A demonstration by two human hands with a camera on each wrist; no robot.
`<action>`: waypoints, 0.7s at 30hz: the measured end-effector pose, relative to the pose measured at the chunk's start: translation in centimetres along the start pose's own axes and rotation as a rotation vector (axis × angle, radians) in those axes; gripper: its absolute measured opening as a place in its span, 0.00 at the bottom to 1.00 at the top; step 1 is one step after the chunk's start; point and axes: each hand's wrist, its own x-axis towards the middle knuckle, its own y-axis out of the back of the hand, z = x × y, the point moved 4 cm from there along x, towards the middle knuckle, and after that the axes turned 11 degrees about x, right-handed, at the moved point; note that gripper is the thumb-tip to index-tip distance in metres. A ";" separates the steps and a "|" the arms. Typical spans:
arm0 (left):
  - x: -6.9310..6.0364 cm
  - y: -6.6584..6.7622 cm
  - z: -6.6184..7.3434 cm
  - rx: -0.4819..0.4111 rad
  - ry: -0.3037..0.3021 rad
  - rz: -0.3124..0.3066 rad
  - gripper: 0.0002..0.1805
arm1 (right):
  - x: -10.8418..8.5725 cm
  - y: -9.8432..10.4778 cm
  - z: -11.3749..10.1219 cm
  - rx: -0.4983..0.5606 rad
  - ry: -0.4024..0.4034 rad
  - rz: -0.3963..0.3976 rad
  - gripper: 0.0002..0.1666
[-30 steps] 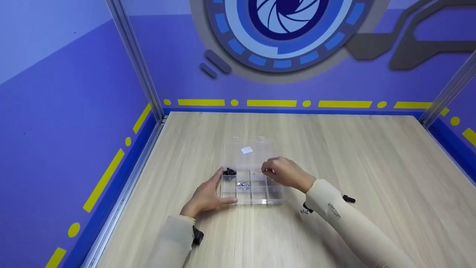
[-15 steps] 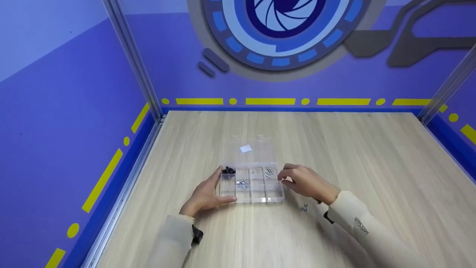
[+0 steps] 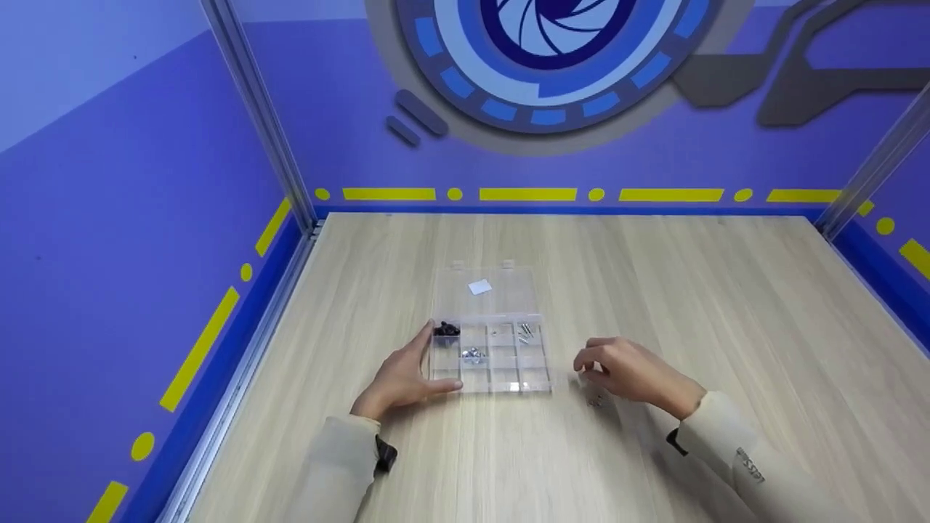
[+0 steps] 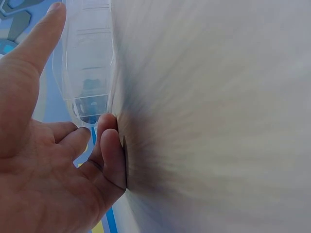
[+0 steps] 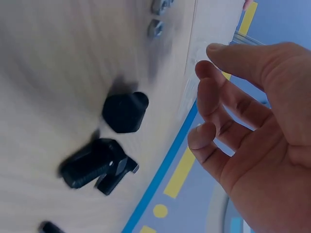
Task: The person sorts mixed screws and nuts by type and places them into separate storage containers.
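A clear plastic compartment box (image 3: 505, 381) lies on the table with its lid folded back. My left hand (image 3: 399, 374) holds its left end, thumb along the front edge and fingers at the side; the left wrist view shows the box's end wall (image 4: 92, 104) by the fingertips. My right hand (image 3: 628, 369) hovers right of the box, fingers loosely bent, nothing between them. Close below it lie a few small metal nuts (image 3: 597, 401), also in the right wrist view as nuts (image 5: 155, 28). Black hex-head bolts (image 5: 125, 112) lie nearby, hidden from the head view.
Inside the box, black parts (image 3: 447, 330) fill the back left compartment, shiny small pieces (image 3: 474, 354) a middle one, and silver screws (image 3: 525, 333) the back right one. A white label (image 3: 479, 287) is on the lid. Blue walls (image 3: 182, 181) bound the wooden table (image 3: 654, 276).
My right hand has moved from above the box's back right compartment rightward and toward me, over by the nuts. The screws there came into sight. My left hand stays on the box.
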 end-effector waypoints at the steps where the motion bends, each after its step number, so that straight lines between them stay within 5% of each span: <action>1: 0.0 0.0 0.0 0.001 0.002 -0.003 0.69 | -0.2 0.0 0.0 0.002 -0.009 -0.008 0.11; 21: -0.2 0.0 0.2 0.008 0.001 -0.001 0.68 | -2.8 -0.5 -0.2 -0.024 -0.046 -0.078 0.17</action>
